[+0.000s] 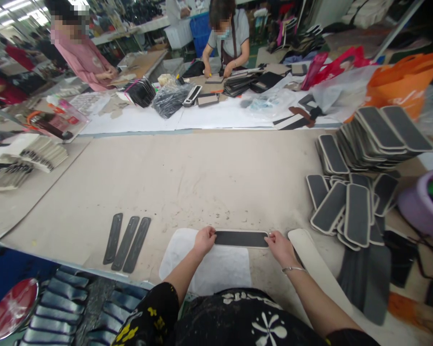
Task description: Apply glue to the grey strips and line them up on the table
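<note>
A dark grey panel with a pale border (pixel 241 239) lies level between my hands, over the edge of a white sheet (pixel 220 270). My left hand (pixel 204 240) pinches its left end, and my right hand (pixel 278 246) pinches its right end. Three narrow dark strips (pixel 126 244) rest side by side on the table to the left. Beside my right forearm is a long cream-coloured piece (pixel 319 264).
Loose bordered panels (pixel 357 214) and tall stacks of them (pixel 368 139) stand at the right, near a purple tub (pixel 424 206). Pale pieces (pixel 25 161) are piled at the far left. Two people work across the table (pixel 187 168). A red round lid (pixel 14 307) is at lower left.
</note>
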A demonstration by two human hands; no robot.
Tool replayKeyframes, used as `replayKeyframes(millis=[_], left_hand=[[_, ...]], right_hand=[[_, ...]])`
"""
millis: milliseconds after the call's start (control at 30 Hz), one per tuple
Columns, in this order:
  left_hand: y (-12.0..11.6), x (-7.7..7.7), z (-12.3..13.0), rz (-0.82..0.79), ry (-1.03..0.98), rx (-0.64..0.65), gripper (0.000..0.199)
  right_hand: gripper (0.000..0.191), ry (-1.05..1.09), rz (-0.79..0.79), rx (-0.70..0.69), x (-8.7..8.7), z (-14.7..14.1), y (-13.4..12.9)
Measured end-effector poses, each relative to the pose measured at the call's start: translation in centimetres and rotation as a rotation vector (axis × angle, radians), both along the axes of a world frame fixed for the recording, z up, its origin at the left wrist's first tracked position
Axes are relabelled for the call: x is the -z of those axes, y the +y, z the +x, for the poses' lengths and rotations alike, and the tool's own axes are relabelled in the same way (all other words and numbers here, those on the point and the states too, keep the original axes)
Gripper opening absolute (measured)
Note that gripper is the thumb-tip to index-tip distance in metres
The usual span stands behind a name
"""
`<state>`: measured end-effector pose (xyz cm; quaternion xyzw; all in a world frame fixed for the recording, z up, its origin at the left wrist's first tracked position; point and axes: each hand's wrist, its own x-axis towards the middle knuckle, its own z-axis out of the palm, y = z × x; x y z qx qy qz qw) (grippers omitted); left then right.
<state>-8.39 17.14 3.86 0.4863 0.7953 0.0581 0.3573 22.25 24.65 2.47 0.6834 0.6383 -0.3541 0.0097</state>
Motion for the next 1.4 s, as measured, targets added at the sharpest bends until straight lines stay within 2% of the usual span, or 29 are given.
replayKeyframes(millis=[433,933,1233,1400], left_hand=[[1.3,-0.4,0.8,-0.091,0.120,0.054,0.014],[2.0,0.2,1.0,-0.119,0.128,0.020,0.018],[2.3,0.3,1.5,-0.118,0.152,-0.051,0.016],[1.4,-0.2,0.9,-0.087,0.144,-0.116,0.021]], right_hand=[[0.017,-0.082,-0.010,-0.052,0.1,-0.3,0.1],[0.022,-0.010,-0.014,0.049,0.0,-0.1,0.2],[0.020,0.002,-0.013,0.060,0.3,0.0,0.2],[0.019,0.013,-0.005,0.047,0.6,0.1,0.0]])
